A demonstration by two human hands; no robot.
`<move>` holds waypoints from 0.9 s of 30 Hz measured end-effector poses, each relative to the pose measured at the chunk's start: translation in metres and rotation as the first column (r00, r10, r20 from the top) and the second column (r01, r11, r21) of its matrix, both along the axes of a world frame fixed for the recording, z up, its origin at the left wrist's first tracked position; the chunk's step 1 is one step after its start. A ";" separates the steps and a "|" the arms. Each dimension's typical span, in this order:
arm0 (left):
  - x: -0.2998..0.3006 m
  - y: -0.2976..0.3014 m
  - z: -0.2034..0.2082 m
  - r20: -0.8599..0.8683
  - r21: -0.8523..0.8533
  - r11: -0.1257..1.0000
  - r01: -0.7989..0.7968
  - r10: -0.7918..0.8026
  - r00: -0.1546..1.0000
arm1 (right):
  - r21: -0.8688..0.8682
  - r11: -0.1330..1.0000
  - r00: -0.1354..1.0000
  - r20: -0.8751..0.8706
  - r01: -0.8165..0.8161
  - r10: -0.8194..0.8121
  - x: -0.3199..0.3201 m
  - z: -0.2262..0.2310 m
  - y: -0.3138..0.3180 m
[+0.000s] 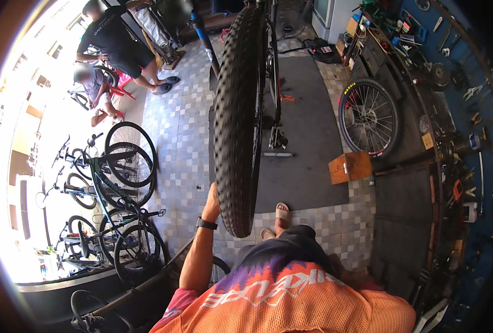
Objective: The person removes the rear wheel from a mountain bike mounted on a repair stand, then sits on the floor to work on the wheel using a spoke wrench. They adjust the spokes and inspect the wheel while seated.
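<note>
1. Left hand [211, 201], fingers flat, open, rests on the knobby bicycle tyre [236, 119] (frame centre).
2. Right hand unseen.
3. Advise steady palm contact clear of the blurred tread; watch the sandalled foot [281, 212] below.

Tyre [236, 122] centre; bikes [113, 194] left, bench [424, 111] right.

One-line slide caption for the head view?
Left hand rests on a knobby bike tyre above a tiled workshop floor.

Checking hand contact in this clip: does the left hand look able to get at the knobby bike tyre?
Probably yes: the left hand already rests against the knobby tyre, with nothing between them. The right hand is out of view.
</note>
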State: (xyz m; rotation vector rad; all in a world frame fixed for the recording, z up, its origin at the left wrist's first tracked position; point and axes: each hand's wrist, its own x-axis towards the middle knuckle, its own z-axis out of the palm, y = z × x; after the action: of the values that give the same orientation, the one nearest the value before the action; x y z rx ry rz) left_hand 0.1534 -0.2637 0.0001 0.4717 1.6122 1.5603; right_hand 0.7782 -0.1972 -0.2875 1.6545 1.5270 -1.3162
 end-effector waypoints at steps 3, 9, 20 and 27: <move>-0.002 -0.028 -0.006 0.003 -0.063 0.989 -0.132 0.132 0.991 | -0.091 0.995 0.998 0.050 0.041 -0.037 0.049 0.011 -0.045; 0.052 -0.117 -0.107 0.097 -0.407 0.855 -0.321 0.390 0.916 | 0.028 0.995 0.970 -0.223 -0.093 0.097 -0.020 0.037 -0.026; 0.192 -0.231 -0.231 0.284 -0.610 0.784 0.119 0.076 0.956 | 0.047 0.936 0.934 -0.064 -0.350 0.352 -0.149 0.194 0.093; 0.190 -0.259 -0.213 0.294 -0.670 0.732 -0.123 0.413 0.862 | 0.402 0.905 0.928 -0.265 -0.140 0.261 -0.185 0.171 0.157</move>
State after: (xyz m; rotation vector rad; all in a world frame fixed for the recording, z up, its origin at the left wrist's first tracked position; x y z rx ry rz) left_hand 0.3432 -0.5231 -0.2125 -0.4815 1.7687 1.0932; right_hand 0.5932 -0.0405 -0.1167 1.4914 2.1985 -1.2724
